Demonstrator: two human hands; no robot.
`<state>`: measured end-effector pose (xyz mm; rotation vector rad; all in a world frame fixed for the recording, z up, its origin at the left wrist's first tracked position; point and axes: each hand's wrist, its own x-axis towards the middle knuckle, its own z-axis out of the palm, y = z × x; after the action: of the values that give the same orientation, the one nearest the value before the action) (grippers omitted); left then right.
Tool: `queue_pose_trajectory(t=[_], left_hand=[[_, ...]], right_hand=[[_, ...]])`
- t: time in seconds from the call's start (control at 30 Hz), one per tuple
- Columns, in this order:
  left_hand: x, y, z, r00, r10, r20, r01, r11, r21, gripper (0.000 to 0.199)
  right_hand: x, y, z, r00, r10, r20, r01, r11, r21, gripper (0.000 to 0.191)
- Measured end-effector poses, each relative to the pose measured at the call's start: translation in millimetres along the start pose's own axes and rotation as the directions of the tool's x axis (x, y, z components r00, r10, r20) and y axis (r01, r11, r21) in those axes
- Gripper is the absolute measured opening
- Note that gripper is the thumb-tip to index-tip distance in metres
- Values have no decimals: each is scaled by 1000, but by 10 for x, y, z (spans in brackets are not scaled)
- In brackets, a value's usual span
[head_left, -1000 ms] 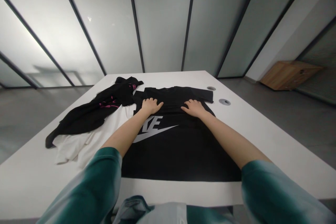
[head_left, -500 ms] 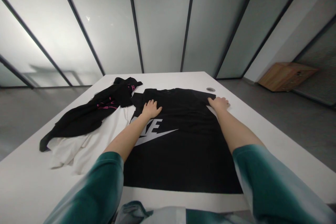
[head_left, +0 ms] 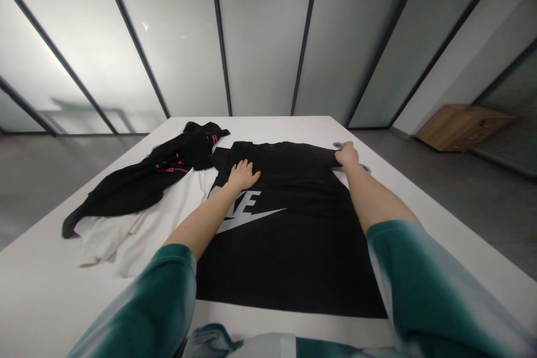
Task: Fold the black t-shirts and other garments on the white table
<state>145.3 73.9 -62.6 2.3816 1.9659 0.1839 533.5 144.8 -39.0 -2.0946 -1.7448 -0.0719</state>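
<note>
A black T-shirt (head_left: 289, 257) with a large grey printed logo lies spread on the white table, neckline at the far side. Flat on its chest, above the lettering, rests my left hand (head_left: 243, 175), open with the fingers extended. My right hand (head_left: 347, 155) is at the end of the right sleeve, its fingers closed on the sleeve's edge. The fingertips there are partly hidden. My left forearm covers part of the print and the shirt's left side.
Left of the T-shirt lies a black garment with pink lettering (head_left: 138, 182), partly over a white garment (head_left: 142, 235). Round grommets (head_left: 366, 168) are set in the white table (head_left: 423, 218) near my right hand. A wooden cabinet (head_left: 464, 126) stands beyond on the floor.
My right hand has shifted up and slightly left, from beside the sleeve's lower corner onto its end, and its fingers have closed there. My left hand stays in place.
</note>
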Motion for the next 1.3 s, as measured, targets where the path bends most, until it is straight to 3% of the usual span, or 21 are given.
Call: queue_pose_trajectory(t=[0.07,0.1,0.17,0.27,0.47,0.57,0.7,0.8,0.9,1.0,1.13,1.3], left_hand=[[-1,3,-5,1000,-3,7,3,1000,-1,70],[-3,6,-9,1000,-3,9,3,1000,-2,70],[-10,14,-19,1000,1,10,-1,1000,-2,70],[-21,29,-28,1000,-5,7,5,1000,6,69],[-16,29,-6,1000,-18,-9,18,999,30,66],[-10,18,4,1000,-10,-15,10,1000,27,66],[-3,13,7,1000,-10,-4,10,1000,22,68],[4,6,11,1000,-9,-5,9,1000,16,69],[9,-3,19,1000,-6,-14,6,1000,6,67],[-2,18,36,1000,-8,-7,8,1000,-4,68],[-21,133,61,998,8,54,-8,1000,-10,76],[37,266,54,995,-17,96,18,1000,0,81]], right_hand=[[-18,-189,-92,986,157,-65,-156,988,11,49],[-41,-308,-137,986,135,-94,-136,991,-2,46],[-116,-564,-205,994,-36,-106,29,997,-71,46],[-297,-922,-216,953,-304,-13,296,936,-191,45],[-698,-1306,34,818,-496,291,560,801,-211,47],[-767,-1310,138,789,-547,282,591,801,-100,51],[-720,-1205,177,895,-425,135,436,897,-70,47],[-682,-1105,180,929,-306,210,335,935,-120,51],[-684,-1008,196,896,-286,340,348,928,-137,61],[-691,-902,226,873,-282,398,351,929,-114,66],[-660,-748,272,868,-285,405,357,928,-111,68],[-633,-650,268,829,-431,356,488,869,-85,63]])
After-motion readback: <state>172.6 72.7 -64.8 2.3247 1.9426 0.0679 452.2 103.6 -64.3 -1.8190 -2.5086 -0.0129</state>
